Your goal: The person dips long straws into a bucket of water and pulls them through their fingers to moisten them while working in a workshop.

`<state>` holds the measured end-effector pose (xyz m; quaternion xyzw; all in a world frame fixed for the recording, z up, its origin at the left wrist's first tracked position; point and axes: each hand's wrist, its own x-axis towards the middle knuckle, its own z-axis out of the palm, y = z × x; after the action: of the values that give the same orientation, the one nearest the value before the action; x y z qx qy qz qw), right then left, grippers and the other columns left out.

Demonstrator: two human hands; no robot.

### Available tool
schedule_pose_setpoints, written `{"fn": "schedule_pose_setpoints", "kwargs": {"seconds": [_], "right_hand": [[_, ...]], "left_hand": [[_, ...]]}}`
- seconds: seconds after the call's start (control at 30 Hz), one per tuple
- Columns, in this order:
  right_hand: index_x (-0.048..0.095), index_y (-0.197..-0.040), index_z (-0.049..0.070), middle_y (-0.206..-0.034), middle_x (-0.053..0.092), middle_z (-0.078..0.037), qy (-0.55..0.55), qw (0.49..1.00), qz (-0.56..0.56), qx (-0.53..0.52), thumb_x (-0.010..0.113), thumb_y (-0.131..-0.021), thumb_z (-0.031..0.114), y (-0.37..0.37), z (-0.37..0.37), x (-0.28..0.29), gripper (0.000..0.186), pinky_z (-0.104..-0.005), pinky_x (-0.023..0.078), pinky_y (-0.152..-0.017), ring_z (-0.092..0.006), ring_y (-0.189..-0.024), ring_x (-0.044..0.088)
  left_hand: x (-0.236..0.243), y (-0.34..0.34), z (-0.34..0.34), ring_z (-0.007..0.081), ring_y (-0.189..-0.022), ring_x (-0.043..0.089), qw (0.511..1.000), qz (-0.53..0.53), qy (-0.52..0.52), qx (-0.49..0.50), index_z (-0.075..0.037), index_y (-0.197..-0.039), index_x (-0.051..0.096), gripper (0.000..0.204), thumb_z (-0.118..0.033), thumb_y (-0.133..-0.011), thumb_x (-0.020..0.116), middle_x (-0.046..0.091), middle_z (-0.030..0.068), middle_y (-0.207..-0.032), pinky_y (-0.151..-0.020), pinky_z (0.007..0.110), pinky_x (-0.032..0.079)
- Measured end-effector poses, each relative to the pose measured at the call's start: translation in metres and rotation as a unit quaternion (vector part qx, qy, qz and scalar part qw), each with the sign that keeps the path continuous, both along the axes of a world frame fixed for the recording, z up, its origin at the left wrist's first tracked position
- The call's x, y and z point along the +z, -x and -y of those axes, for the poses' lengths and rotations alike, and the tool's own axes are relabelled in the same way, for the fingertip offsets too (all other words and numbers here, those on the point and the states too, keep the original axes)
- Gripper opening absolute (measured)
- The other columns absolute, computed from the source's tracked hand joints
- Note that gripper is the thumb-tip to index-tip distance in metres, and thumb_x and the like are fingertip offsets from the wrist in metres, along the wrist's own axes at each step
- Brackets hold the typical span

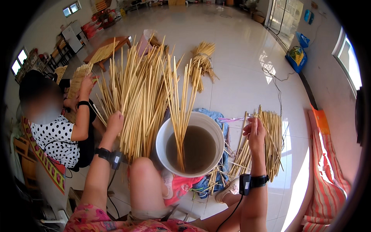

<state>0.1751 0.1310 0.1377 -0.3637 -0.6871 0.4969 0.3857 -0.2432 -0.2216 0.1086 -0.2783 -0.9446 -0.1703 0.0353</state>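
My left hand (114, 123) is closed at the left edge of a large upright sheaf of straw-coloured stalks (141, 92); what its fingers grip, if anything, is hidden. Between my hands stands a white bucket (161, 149) of murky water (201, 149). Several stalks (178, 112) lean in it, their lower ends under the water. My right hand (256, 133) is raised to the right of the bucket, fingers loosely bent and apart. Just beyond its fingertips lies a pale purple strip (230, 119). Beside that hand a second pile of stalks (272, 143) rests on the floor.
On the left a seated person (58, 131) in a dotted top handles a woven stalk mat (79, 79). A tied bundle (204, 58) lies beyond the bucket, near a low wooden table (103, 58). Blue cloth (208, 185) lies around the bucket's base. Cables (279, 92) cross the floor.
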Motion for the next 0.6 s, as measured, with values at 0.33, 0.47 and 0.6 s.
{"fn": "schedule_pose_setpoints", "kwargs": {"seconds": [0.33,0.47,0.6], "right_hand": [[0.056,-0.097,-0.001,-0.062,0.055,-0.004,-0.017,1.000,-0.005,0.000,0.037,-0.101,0.032,0.001,-0.001,0.000,0.038,-0.0225,0.042,-0.050,-0.0082,-0.053,0.050],[0.057,-0.096,-0.001,-0.062,0.055,-0.004,-0.016,1.000,0.015,0.010,0.038,-0.101,0.031,0.001,0.000,0.000,0.037,-0.0227,0.042,-0.050,-0.0079,-0.053,0.051],[0.057,-0.093,-0.001,-0.061,0.056,-0.004,-0.014,0.999,0.024,0.018,0.039,-0.101,0.030,0.005,0.003,0.001,0.036,-0.0225,0.041,-0.049,-0.0079,-0.052,0.051]], "left_hand": [[0.009,-0.034,-0.015,0.0275,-0.081,0.057,0.995,-0.046,-0.040,-0.074,-0.001,-0.104,0.058,0.025,-0.021,-0.088,0.059,0.055,0.0150,-0.094,-0.073,0.035,0.047],[0.016,-0.083,-0.084,0.0211,-0.084,0.058,0.963,0.148,-0.132,-0.183,0.000,-0.104,0.059,0.023,-0.016,-0.088,0.059,0.056,0.0133,-0.096,-0.074,0.032,0.048],[-0.009,-0.131,-0.139,0.0253,-0.082,0.062,0.925,0.245,-0.113,-0.268,0.000,-0.094,0.058,0.019,-0.017,-0.087,0.059,0.062,0.0143,-0.091,-0.072,0.035,0.049]]}}
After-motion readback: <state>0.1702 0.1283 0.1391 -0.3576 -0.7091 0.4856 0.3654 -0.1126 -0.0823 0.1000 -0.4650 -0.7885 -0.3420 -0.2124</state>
